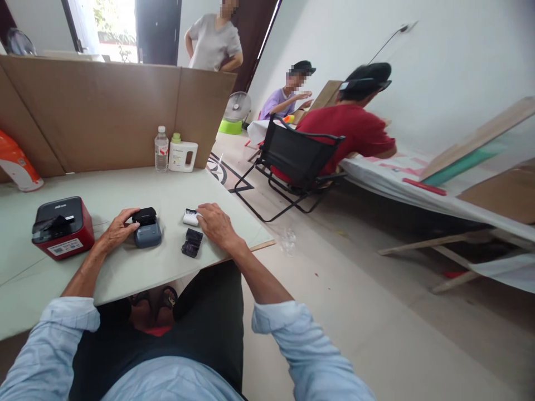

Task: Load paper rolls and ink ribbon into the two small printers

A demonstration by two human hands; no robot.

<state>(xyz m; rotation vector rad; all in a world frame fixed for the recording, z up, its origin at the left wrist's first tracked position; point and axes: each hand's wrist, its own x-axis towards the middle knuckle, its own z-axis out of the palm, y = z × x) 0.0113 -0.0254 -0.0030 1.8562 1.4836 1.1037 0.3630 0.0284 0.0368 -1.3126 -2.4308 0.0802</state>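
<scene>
My left hand (119, 231) holds the left side of a small blue-grey label printer (147, 235), thumb and fingers at its black lid, which is flipped up. The printer rests on the pale tabletop. To its right, my right hand (217, 224) has its fingertips on a small white paper roll (191, 216) with dark print on it. Nearer me, just below the roll, lies a crumpled black wrapper (192, 243), touched by neither hand. A red box with a black top (62, 227) stands left of my left hand.
A cardboard screen (117, 111) borders the table's back. Before it stand a water bottle (161, 149), a white jug (183, 155) and an orange bottle (19, 162). People sit at another table on the right, near a black folding chair (301, 153); another person stands behind the screen.
</scene>
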